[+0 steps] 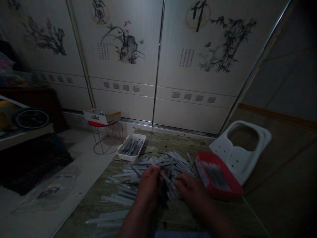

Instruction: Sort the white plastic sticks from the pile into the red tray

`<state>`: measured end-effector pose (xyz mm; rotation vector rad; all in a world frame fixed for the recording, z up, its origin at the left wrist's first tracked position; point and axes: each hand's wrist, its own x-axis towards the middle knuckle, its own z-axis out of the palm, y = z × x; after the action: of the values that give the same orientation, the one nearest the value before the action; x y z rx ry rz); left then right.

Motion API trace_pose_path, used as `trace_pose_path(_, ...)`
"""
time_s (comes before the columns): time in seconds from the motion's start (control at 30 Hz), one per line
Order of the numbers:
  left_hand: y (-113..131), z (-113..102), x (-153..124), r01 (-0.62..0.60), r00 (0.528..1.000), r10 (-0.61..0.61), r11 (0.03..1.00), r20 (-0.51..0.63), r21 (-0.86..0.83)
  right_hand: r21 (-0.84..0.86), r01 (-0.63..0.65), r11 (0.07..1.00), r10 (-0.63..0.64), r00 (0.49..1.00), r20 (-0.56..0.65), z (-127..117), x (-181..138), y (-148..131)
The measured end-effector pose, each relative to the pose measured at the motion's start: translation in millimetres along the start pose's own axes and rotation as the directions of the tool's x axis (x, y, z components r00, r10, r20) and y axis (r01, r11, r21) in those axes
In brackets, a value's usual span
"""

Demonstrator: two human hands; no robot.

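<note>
My left hand (150,180) is closed, thumb and fingers pinching a slim, pale pen barrel (165,177) that slants down to the right. Near the barrel's lower end is my right hand (189,186), its fingers curled together; the dim light hides what they grip. Under and around both hands lies a loose heap of pale, translucent pens (182,162), some with dark parts. More pale barrels (111,216) lie in rows to the left of my left forearm. Dark pieces beneath my hands are too blurred to name.
A white tray (119,155) of dark pens stands at the table's (81,215) back left. To the right is a red box (232,185) of pens, beside a white plastic chair (244,158). A shoebox (109,119) sits on a red stool behind; sliding cabinet doors (138,105) form the background.
</note>
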<state>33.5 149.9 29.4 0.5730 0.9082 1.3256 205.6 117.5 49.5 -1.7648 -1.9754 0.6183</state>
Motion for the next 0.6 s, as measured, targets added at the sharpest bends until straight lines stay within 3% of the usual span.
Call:
trace_pose_path(0.07,4,-3,3,-0.056,0.994,0.051,0.997,-0.101,-0.047,-0.196,-0.047,0.980,0.035,0.997,-0.062,-5,16,5)
trace_pose_path(0.2,10,-7,6,-0.123,0.970,0.103,0.989,-0.221,-0.080,-0.318,-0.106,0.942,0.074,0.991,-0.111,-10,50,10)
trace_pose_path(0.37,11,-11,10,-0.159,0.952,0.127,0.983,-0.280,-0.096,-0.425,-0.121,0.897,0.096,0.992,-0.081,-10,82,9)
trace_pose_path(0.6,13,-12,12,-0.143,0.945,0.085,0.976,-0.316,-0.165,-0.464,-0.078,0.882,0.079,0.997,-0.018,-10,96,12)
